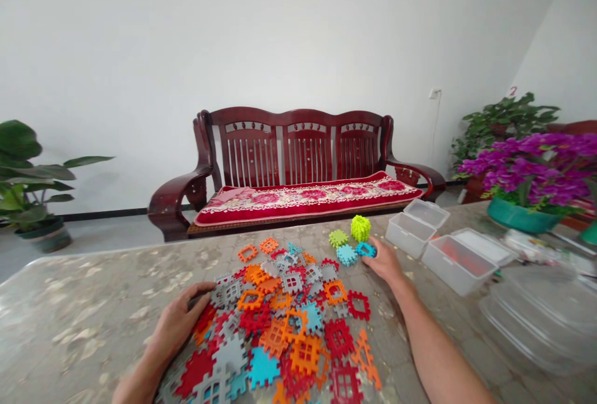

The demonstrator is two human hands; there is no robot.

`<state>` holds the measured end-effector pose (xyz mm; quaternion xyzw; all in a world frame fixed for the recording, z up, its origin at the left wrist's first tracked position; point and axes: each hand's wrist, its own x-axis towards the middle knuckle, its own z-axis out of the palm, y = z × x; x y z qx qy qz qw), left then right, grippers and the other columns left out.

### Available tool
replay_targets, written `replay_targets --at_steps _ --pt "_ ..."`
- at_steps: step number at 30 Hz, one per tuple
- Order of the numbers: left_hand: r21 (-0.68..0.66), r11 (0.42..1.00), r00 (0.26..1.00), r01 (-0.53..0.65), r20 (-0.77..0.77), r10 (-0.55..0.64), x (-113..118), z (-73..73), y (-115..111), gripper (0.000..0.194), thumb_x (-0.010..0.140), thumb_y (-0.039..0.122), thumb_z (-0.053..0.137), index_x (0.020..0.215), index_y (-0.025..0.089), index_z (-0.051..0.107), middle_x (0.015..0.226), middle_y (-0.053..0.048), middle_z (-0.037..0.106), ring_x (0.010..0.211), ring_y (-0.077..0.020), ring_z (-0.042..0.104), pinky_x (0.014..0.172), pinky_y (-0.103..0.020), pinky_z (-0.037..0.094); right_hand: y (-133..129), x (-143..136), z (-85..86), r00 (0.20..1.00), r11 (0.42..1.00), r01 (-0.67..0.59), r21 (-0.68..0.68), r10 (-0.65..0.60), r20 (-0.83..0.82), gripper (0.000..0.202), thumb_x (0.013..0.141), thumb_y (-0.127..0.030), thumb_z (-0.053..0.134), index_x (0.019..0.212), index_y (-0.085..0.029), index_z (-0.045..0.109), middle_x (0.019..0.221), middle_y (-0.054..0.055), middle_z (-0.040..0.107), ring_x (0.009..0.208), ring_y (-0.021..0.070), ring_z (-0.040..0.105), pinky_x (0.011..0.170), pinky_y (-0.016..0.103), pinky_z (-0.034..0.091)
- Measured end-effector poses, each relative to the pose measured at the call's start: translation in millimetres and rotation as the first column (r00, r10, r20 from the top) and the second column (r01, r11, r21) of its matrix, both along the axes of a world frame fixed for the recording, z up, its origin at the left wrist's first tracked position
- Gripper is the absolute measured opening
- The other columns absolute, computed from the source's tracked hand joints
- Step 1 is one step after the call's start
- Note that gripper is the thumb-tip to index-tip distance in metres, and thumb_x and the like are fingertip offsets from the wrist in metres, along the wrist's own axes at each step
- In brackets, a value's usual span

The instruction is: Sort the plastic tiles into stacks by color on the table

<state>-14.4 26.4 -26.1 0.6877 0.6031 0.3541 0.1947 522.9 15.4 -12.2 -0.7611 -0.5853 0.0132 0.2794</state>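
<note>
A large heap of notched plastic building pieces (275,333) in red, orange, grey and blue lies on the table. At its left edge rests my left hand (180,316), fingers stretched out and slightly apart against grey pieces (228,292). Beyond the heap, to the right, my right hand (385,261) pinches a blue frame-shaped piece (365,250). Close beside that piece are a stack of light blue pieces (346,255), a taller lime-green stack (360,229) and a flatter green one (338,238).
Two clear plastic boxes (409,234) with lids open stand to the right; the nearer box (459,264) holds orange-red pieces. Larger clear containers (545,317) and a green pot of purple flowers (525,216) are further right. A wooden bench (298,143) stands behind the table (93,298).
</note>
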Motion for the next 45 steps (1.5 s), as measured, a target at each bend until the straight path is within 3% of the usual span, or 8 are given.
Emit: replay_targets --at_steps 7,16,28,32,36,38,41,45 --pt "-0.012 1.0 1.0 -0.01 0.006 0.01 2 3.4 -1 0.044 0.074 0.057 0.056 0.097 0.024 0.074 0.103 -0.005 0.078 0.1 -0.0277 0.071 0.097 -0.042 0.054 -2 -8 2.7 0.998 0.999 0.054 -0.005 -0.054 0.024 0.058 0.075 -0.033 0.064 0.131 -0.02 0.059 0.112 0.01 0.073 0.1 0.0268 0.066 0.085 0.034 0.046" --pt "-0.034 0.999 1.0 -0.005 0.002 0.005 1 0.6 0 0.044 0.076 0.055 0.054 0.1 0.024 0.073 0.106 -0.006 0.077 0.103 -0.0274 0.069 0.1 -0.042 0.052 -9 -21 16.8 0.96 0.96 0.21 -0.184 -0.168 0.223 0.036 0.079 -0.036 0.056 0.108 -0.019 0.068 0.099 0.013 0.071 0.092 0.0278 0.065 0.076 0.033 0.042" --pt "0.02 0.999 1.0 0.029 0.009 -0.029 11 8.4 -6 0.038 0.079 0.047 0.052 0.098 0.022 0.073 0.101 -0.005 0.077 0.097 -0.0247 0.07 0.095 -0.039 0.053 -37 -21 4.8 0.929 0.937 0.333 -0.101 -0.309 0.202 0.058 0.082 -0.05 0.059 0.126 -0.014 0.06 0.109 0.018 0.069 0.102 0.0321 0.063 0.086 0.043 0.047" --pt "0.038 0.999 0.999 0.031 0.006 -0.031 10 4.6 -4 0.038 0.079 0.047 0.052 0.098 0.022 0.073 0.102 -0.006 0.077 0.098 -0.0247 0.069 0.095 -0.039 0.052 -46 -32 6.8 0.981 0.971 0.178 0.158 -0.187 0.046 0.052 0.081 -0.042 0.059 0.122 -0.012 0.063 0.115 0.018 0.068 0.106 0.031 0.061 0.095 0.044 0.045" --pt "0.031 0.999 0.999 0.035 0.009 -0.035 11 5.5 -4 0.038 0.079 0.047 0.051 0.098 0.022 0.073 0.102 -0.006 0.077 0.099 -0.0248 0.069 0.096 -0.039 0.052 -55 -68 16.3 0.931 0.945 -0.231 0.232 0.284 -0.231 0.03 0.081 -0.039 0.059 0.1 -0.02 0.072 0.094 0.009 0.074 0.085 0.023 0.065 0.082 0.037 0.051" --pt "0.025 0.999 0.999 0.038 0.009 -0.039 12 7.5 -5 0.037 0.079 0.046 0.051 0.098 0.022 0.073 0.102 -0.005 0.077 0.099 -0.0248 0.069 0.096 -0.039 0.052 -58 -90 21.4 0.829 0.869 -0.455 0.195 0.493 -0.264 0.025 0.079 -0.039 0.067 0.096 -0.023 0.074 0.097 0.007 0.075 0.091 0.0231 0.066 0.086 0.038 0.05" --pt "0.021 0.999 0.999 0.038 0.007 -0.038 12 10.0 -7 0.038 0.079 0.046 0.051 0.098 0.022 0.073 0.102 -0.006 0.077 0.1 -0.0253 0.069 0.096 -0.04 0.052 -62 -115 26.6 0.64 0.676 -0.728 0.114 0.73 -0.24 0.041 0.066 -0.044 0.084 0.102 -0.026 0.075 0.111 0.008 0.074 0.107 0.0264 0.063 0.101 0.044 0.044" --pt "0.023 0.999 0.999 0.038 0.005 -0.038 12 10.4 -6 0.038 0.079 0.046 0.051 0.098 0.022 0.073 0.103 -0.006 0.077 0.1 -0.0258 0.069 0.096 -0.041 0.052 -64 -129 27.3 0.552 0.57 -0.821 0.029 0.805 -0.217 0.069 0.053 -0.043 0.092 0.117 -0.027 0.071 0.124 0.008 0.069 0.116 0.028 0.059 0.103 0.044 0.042"
